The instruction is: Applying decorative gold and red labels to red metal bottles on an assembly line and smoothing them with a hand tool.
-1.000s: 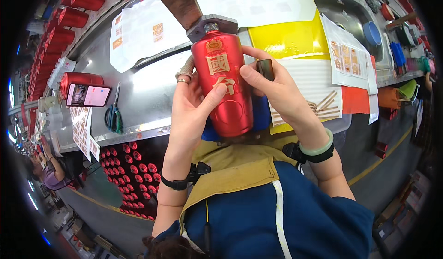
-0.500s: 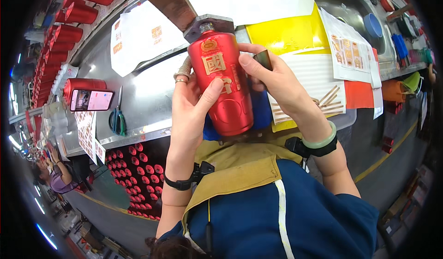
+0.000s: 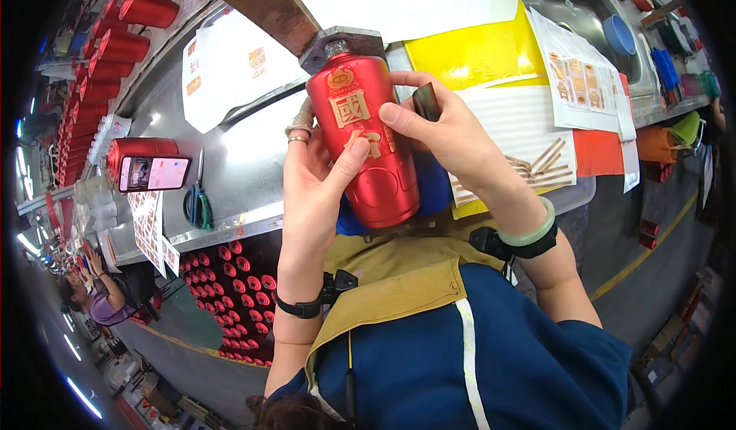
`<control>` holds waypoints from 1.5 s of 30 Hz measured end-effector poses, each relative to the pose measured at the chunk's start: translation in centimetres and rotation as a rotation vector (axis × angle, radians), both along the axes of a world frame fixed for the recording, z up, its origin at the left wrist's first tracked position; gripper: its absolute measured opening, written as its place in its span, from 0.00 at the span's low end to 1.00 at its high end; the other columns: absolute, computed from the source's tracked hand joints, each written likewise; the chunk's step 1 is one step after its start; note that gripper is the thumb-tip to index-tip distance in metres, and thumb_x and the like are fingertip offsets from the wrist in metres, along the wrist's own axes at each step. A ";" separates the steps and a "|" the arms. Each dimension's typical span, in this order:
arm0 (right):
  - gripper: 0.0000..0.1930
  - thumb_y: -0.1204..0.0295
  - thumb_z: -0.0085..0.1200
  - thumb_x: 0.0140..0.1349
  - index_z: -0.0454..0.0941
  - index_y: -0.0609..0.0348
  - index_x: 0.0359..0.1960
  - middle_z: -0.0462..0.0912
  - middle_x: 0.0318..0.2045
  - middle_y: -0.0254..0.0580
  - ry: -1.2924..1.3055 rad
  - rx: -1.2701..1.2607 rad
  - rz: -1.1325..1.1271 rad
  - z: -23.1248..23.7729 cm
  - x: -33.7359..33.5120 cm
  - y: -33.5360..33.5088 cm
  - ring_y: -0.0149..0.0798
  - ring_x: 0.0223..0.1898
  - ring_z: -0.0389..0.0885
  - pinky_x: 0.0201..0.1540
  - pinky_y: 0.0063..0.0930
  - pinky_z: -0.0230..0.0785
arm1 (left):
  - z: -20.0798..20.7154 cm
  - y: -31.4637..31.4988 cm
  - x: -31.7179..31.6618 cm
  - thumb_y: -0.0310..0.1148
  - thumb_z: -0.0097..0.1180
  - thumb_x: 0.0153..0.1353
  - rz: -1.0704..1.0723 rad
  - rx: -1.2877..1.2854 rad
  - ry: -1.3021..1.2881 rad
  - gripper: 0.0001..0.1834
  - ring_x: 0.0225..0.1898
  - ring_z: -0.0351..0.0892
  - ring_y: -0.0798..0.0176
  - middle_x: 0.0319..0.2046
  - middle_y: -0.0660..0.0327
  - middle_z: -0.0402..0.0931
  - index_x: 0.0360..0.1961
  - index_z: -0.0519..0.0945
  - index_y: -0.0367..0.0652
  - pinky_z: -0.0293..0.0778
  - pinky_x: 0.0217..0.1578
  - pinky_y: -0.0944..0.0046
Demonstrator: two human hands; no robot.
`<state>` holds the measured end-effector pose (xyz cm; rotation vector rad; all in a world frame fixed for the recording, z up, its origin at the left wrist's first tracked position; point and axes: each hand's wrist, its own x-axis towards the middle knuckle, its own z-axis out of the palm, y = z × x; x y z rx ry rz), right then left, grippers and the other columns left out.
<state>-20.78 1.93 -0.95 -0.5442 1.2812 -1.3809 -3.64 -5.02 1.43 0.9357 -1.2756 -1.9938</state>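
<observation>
Though the red bottle, upper ctr of frame, is prob. stiff, slick & heavyish, its body gives good hold: L hand half-curled round left side, R hand half-closed w/ dark block, thumb at bottle.

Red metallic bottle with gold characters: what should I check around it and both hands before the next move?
1. Red metallic bottle steadied: ok; the left hand and right hand both touch it.
2. Dark, glossy flat piece secured: ok; it sits between the right hand's fingers.
3. Lower gold character uncovered: not ok; the left thumb overlaps it.
4. That character's edges lying flat: cannot tell; too small.
5. Bottle clear of the grey angular metal plate: cannot tell; they overlap in view.
6. Green-handled metal scissors away from both hands: ok.
</observation>
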 end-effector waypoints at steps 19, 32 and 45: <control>0.13 0.70 0.59 0.51 0.84 0.50 0.40 0.83 0.35 0.30 1.392 -1.077 0.440 4.5 0.4 1.3 0.34 0.36 0.79 0.40 0.28 0.75 | -1.0 -1.0 1.9 0.66 0.29 0.75 0.002 0.151 0.100 0.48 0.75 0.56 0.49 0.74 0.40 0.53 0.76 0.47 0.31 0.52 0.74 0.52; 0.13 0.69 0.62 0.56 0.84 0.46 0.45 0.84 0.39 0.27 1.539 -1.352 0.420 2.8 -0.6 1.7 0.32 0.33 0.77 0.35 0.33 0.71 | -1.4 -2.6 3.6 0.67 0.18 0.75 0.062 -0.380 -0.050 0.47 0.74 0.58 0.50 0.72 0.45 0.60 0.75 0.54 0.36 0.53 0.74 0.48; 0.14 0.77 0.60 0.66 0.75 0.67 0.52 0.82 0.41 0.46 1.085 -0.639 -0.149 3.1 -3.9 7.0 0.37 0.34 0.78 0.37 0.25 0.71 | -0.7 -5.5 2.5 0.85 0.33 0.52 -0.566 -1.818 -0.333 0.47 0.76 0.46 0.40 0.74 0.55 0.59 0.56 0.85 0.68 0.39 0.75 0.34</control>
